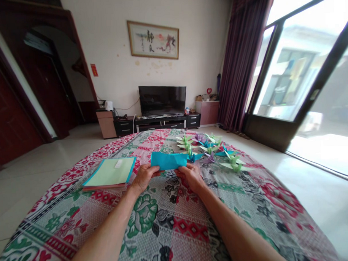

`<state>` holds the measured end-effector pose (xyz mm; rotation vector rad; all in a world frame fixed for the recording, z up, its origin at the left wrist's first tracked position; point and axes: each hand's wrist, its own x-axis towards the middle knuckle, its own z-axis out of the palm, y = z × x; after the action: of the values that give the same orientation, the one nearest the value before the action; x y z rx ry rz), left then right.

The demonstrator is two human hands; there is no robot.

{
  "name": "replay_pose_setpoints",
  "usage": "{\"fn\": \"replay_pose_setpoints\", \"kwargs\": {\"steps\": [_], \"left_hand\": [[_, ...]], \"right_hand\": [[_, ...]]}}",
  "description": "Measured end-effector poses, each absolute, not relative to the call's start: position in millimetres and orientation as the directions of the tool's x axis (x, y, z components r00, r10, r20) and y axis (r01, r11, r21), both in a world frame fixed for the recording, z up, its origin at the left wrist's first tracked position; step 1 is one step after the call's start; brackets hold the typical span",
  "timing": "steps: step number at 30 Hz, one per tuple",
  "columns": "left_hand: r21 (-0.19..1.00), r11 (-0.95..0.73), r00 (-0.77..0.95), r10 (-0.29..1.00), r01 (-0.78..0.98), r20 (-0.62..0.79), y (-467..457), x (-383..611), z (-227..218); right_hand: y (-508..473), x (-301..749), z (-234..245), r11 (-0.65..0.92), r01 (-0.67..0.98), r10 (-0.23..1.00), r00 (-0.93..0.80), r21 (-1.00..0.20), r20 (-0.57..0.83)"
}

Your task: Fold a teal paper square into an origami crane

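A blue sheet of paper (pixel 168 161), a wide strip that looks folded, is held up above the table between my two hands. My left hand (pixel 144 176) pinches its lower left corner, thumb in front. At the lower right corner my right hand (pixel 191 175) grips it the same way. The fingers behind the paper are partly hidden. To the left lies a stack of coloured paper (pixel 107 174), light green on top with blue showing at the edges and a small white slip (pixel 118 163) on it. Several folded paper cranes (pixel 235 162) in green, blue and purple stand to the right.
A patterned cloth (pixel 177 237) in red, green and grey covers the round table. Beyond it, a television (pixel 162 100) stands on a low black cabinet (pixel 193 120) against the wall. Purple curtains (pixel 242 59) hang by the glass door at right.
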<state>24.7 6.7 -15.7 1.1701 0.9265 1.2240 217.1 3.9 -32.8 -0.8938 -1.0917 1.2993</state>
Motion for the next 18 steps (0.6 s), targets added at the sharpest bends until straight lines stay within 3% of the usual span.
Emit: {"fn": "replay_pose_setpoints", "kwargs": {"steps": [18], "left_hand": [[0.996,-0.063,0.155,0.985,-0.062,0.072,3.7,24.0,-13.8]], "right_hand": [[1.7,218.3,-29.8,0.116,-0.145,0.990,-0.066,-0.983,0.126]]}}
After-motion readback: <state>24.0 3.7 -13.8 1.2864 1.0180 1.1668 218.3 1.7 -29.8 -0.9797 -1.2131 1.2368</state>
